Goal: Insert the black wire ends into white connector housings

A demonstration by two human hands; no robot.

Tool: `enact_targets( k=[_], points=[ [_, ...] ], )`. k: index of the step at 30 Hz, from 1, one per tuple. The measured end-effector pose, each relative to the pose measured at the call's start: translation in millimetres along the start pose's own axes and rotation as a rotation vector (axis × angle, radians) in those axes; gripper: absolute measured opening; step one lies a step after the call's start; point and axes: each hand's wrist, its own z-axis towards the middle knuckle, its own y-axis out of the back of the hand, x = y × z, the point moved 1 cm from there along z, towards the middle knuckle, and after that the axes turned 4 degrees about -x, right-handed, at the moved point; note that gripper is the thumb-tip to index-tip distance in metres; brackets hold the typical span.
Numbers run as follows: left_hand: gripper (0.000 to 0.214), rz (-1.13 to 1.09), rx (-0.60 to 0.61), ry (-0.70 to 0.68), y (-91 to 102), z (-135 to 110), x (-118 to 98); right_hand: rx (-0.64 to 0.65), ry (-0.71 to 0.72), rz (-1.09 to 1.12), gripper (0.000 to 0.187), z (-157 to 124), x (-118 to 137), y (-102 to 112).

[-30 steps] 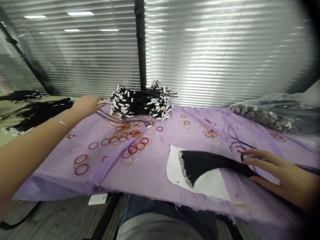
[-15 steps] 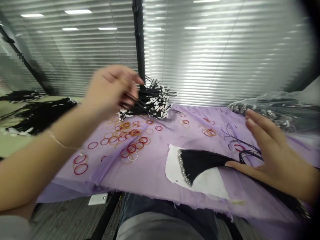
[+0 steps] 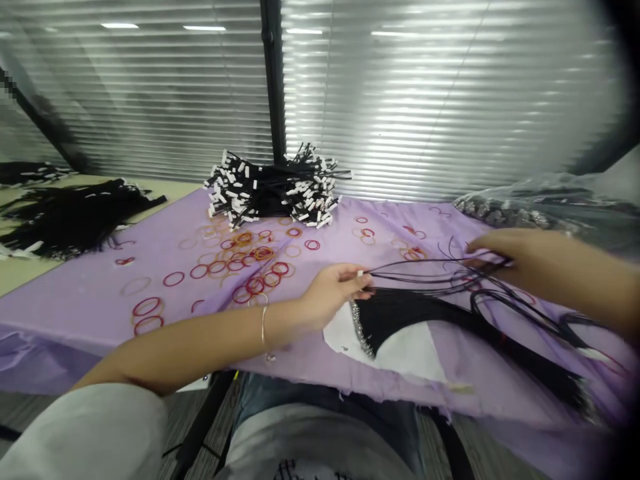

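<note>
In the head view, my left hand pinches the white-tipped ends of several thin black cords above the beaded edge of a black fringe. My right hand, blurred, seems curled round the cords farther along; its exact grip I can't tell. I'd judge a light, even pull best, with the slack loops clear of the fringe on its white sheet. Purple cloth strewn with rubber bands covers the worktop; blinds stand behind.
</note>
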Motion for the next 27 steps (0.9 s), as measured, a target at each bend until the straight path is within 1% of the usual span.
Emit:
enact_targets(
  k=[1,2,3,4,5,6,7,9,11,13,16,18,20,23,25,27],
  points=[
    [0.011,-0.058,-0.058,0.026,4.4,3,4,0.063,0.036,-0.063,0.034,2,14,-4],
    [0.011,-0.096,-0.104,0.047,8.4,5,7,0.049,0.052,-0.136,0.045,2,30,-8],
    [0.011,-0.114,-0.136,0.064,12.0,7,8,0.003,0.045,-0.164,0.051,2,47,-9],
    [0.011,-0.116,-0.154,0.076,14.9,8,8,0.006,0.121,-0.106,0.052,0,64,-11],
    [0.010,-0.113,-0.161,0.085,17.2,8,8,0.044,0.179,-0.002,0.044,-1,81,-12],
    [0.009,-0.109,-0.162,0.089,19.0,9,7,0.119,0.236,0.125,0.032,-1,96,-13],
    [0.008,-0.102,-0.155,0.090,20.2,9,5,0.193,0.251,0.220,0.023,-1,108,-14],
    [0.006,-0.078,-0.135,0.094,21.1,10,3,0.299,0.269,0.346,0.015,3,122,-19],
    [0.007,-0.032,-0.119,0.106,21.1,10,2,0.351,0.278,0.454,0.016,8,125,-28],
    [0.010,0.032,-0.120,0.116,21.4,10,1,0.359,0.279,0.568,0.018,11,122,-40],
    [0.011,0.127,-0.119,0.107,22.9,12,2,0.326,0.261,0.703,0.017,12,116,-56],
    [0.010,0.168,-0.103,0.100,24.3,14,3,0.297,0.264,0.753,0.015,10,114,-61],
    [0.009,0.215,-0.083,0.103,25.8,17,4,0.279,0.293,0.782,0.012,8,113,-61],
    [0.011,0.295,-0.048,0.113,27.8,20,3,0.314,0.357,0.818,0.011,7,111,-56],
    [0.018,0.332,-0.036,0.121,28.8,21,1,0.331,0.338,0.825,0.014,7,109,-52],
    [0.025,0.374,-0.031,0.140,28.8,19,-2,0.302,0.267,0.851,0.015,6,108,-50]
  ],
)
